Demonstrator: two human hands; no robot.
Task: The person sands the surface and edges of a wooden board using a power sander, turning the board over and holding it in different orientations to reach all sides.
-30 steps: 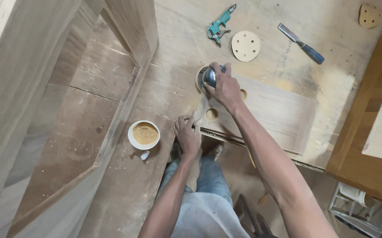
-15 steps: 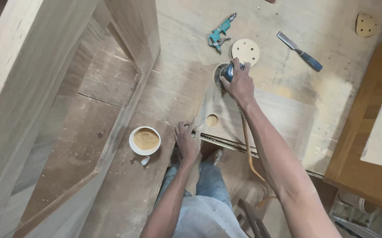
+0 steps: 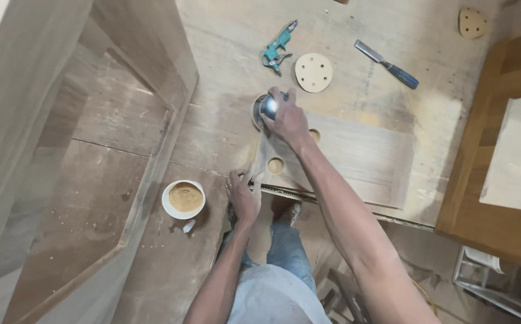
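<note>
Plywood bench point(image 3: 224, 48) bears white bowl point(image 3: 170, 211) of sawdust point(image 3: 185, 197); right hand point(image 3: 287, 120) grips sander point(image 3: 265, 108).

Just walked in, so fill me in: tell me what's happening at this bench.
A person is sanding a flat wooden panel on the workbench. The right hand presses a round sander onto the panel's far left corner, while the left hand steadies its near corner. A white bowl of sawdust sits to the left; a spare sanding disc, chisel and green air gun lie beyond.

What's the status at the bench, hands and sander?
Right hand gripping round sander on wooden panel. Left hand pressing panel's near corner. Loose sanding disc lies beyond, apart.
</note>
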